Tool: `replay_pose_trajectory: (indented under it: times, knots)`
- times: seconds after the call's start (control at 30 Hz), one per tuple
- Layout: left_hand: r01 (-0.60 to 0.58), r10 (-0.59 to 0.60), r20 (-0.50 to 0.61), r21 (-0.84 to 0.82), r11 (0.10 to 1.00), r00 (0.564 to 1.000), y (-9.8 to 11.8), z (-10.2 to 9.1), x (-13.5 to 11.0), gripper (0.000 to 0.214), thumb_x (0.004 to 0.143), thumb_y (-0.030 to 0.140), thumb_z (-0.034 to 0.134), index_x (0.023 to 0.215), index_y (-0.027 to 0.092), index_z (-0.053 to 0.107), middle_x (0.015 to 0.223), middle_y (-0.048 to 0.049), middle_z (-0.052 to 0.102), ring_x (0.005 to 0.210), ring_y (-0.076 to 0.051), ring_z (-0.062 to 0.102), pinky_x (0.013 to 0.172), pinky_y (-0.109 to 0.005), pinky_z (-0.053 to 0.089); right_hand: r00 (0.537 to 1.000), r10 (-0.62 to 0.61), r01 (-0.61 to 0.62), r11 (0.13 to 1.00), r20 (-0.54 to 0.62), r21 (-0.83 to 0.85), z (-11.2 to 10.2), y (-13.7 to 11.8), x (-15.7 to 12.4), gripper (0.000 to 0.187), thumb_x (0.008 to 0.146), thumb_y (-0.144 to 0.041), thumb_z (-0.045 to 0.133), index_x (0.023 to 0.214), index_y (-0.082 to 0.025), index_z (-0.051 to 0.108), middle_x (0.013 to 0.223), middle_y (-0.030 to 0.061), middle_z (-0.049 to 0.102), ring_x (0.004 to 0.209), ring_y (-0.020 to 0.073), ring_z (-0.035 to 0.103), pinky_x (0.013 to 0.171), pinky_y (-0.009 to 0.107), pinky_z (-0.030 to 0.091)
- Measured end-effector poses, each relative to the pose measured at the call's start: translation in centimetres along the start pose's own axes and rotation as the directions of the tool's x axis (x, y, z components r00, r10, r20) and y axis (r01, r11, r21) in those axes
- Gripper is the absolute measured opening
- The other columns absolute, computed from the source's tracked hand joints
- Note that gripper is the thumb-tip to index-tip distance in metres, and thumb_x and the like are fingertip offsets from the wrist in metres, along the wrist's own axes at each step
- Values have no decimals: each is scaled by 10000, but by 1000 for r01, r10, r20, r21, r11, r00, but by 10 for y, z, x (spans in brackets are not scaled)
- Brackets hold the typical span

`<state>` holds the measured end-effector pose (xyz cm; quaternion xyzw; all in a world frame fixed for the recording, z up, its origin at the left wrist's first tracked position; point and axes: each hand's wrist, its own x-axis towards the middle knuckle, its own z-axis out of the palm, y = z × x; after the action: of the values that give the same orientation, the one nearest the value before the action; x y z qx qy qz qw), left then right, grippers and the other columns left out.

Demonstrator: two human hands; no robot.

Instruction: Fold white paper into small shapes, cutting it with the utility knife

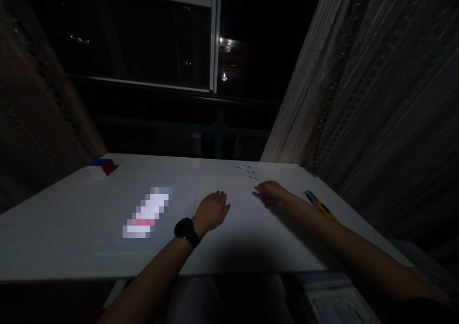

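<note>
Just beyond the watch [186, 230], the left hand [211, 211] extended loosely; right of the watch, the right hand [272, 194] (fingers bent) reached forward.

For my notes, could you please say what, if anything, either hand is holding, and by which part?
The left hand holds nothing visible; whether the right hand holds something small cannot be told.

Small, thin dark pieces [251, 171]: in a loose cluster on the white worktop [53, 219], just beyond the right hand [271, 193]; exact shape too small to tell. Pale bluish-white rectangular sheet [184, 199]: lies flat, beside the left hand [211, 211].
</note>
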<state>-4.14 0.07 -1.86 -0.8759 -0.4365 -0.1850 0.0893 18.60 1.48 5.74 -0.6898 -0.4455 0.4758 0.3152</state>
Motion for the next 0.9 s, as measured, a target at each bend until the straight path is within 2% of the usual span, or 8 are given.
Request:
replay_pose_trajectory:
  times: [0.13, 0.23, 0.37, 0.47, 0.57, 0.67, 0.73, 0.9]
  knots:
    - [2, -2, -1, 3, 1000, 1000, 0, 0, 0, 449, 915, 390, 282, 1184, 116, 515, 1219, -162, 560, 1152, -254, 502, 986, -417, 372, 998, 64, -64, 998, -17, 20, 3, -2, 1, 160, 764, -281, 609, 784, -180, 487, 534, -36, 473, 412, 75, 400, 463, 256, 369]
    - [8, -8, 7, 20, 1000, 1000, 0, 0, 0, 456, 914, 392, 286, 1185, 107, 516, 1228, -167, 555, 1148, -256, 506, 989, -409, 369, 999, 33, -34, 999, 17, 34, 5, 1, 5, 152, 761, -254, 613, 754, -173, 485, 443, -64, 404, 368, 71, 357, 404, 219, 297]
    - [27, -27, 8, 19, 999, 1000, 1, -1, -1, 477, 915, 398, 281, 1204, 91, 505, 1236, -169, 549, 1153, -263, 500, 989, -400, 362, 996, -37, 34, 999, -79, -43, 9, 3, 8, 311, 651, -141, 705, 898, -161, 517, 437, -82, 440, 367, 63, 363, 394, 198, 288]
    - [66, -67, -17, -45, 997, 998, -2, -6, 0, 499, 915, 410, 276, 1245, 89, 470, 1228, -167, 554, 1136, -259, 510, 978, -394, 367, 983, -166, 161, 984, -75, -75, 10, -2, 8, 433, 591, -99, 735, 967, -157, 529, 472, -86, 470, 385, 62, 400, 393, 186, 298]
    - [174, -189, -62, -184, 967, 980, -10, -13, 1, 532, 905, 449, 294, 1289, 107, 431, 1149, -144, 603, 1044, -237, 564, 904, -360, 421, 934, -355, 356, 934, 53, -25, 8, -13, 11, 431, 569, -125, 746, 955, -151, 556, 519, -81, 497, 409, 61, 435, 390, 180, 308]
    - [276, -331, -101, -356, 893, 938, -21, -16, 3, 502, 865, 485, 381, 1202, 146, 536, 1060, -105, 642, 956, -220, 595, 829, -332, 456, 878, -448, 444, 894, 170, 65, 7, -26, 19, 467, 535, -171, 771, 958, -146, 575, 573, -60, 558, 462, 75, 497, 423, 178, 346]
    - [323, -410, -84, -482, 814, 908, -28, -17, 5, 422, 835, 480, 435, 1018, 165, 648, 951, -80, 671, 869, -207, 613, 774, -321, 468, 873, -453, 433, 890, 179, 141, 8, -32, 27, 474, 509, -194, 788, 936, -142, 589, 571, -48, 582, 487, 90, 524, 458, 190, 380]
    - [386, -636, -2, -793, 471, 772, -40, -21, 7, 376, 731, 480, 551, 732, 130, 689, 700, -53, 673, 685, -185, 608, 646, -281, 455, 884, -419, 259, 809, 209, 528, 16, -27, 46, 383, 594, -353, 746, 901, -158, 625, 677, 33, 667, 605, 168, 613, 581, 279, 473]
